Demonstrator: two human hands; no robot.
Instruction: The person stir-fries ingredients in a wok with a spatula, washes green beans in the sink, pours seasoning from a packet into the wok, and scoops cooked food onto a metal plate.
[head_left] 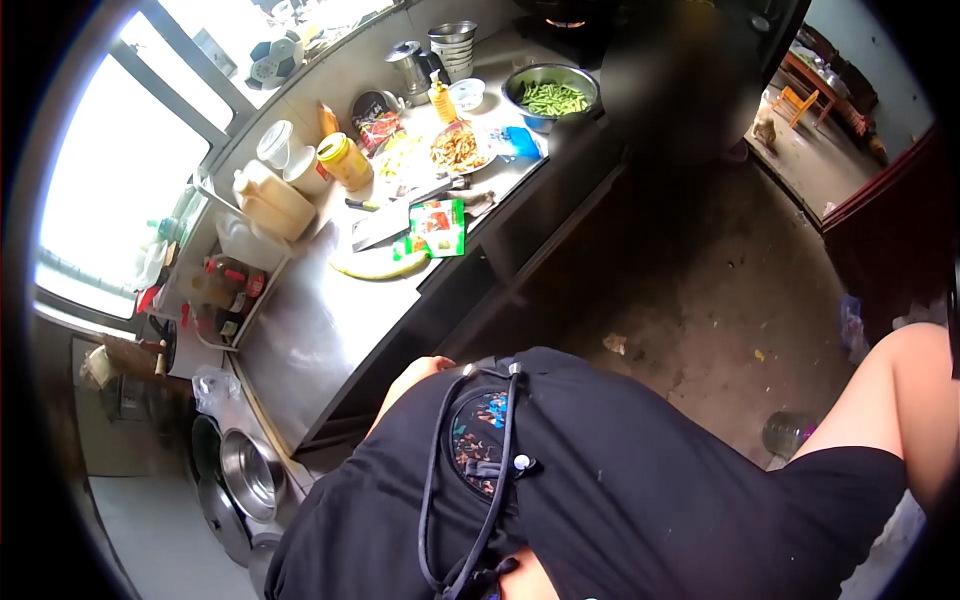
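I cannot tell how open the left hand [412,374] is or what it holds at the black garment's [620,440] edge, and the right is out of sight; beyond, slightly left, a curved yellow-green strip [380,272] lies left-to-right on the steel counter [310,325].

And there, far left, we spot a ball [275,64] by the window [120,170]; far right, an orange stool [795,104]; and near left, we've got a steel pot [254,474], gleaming!
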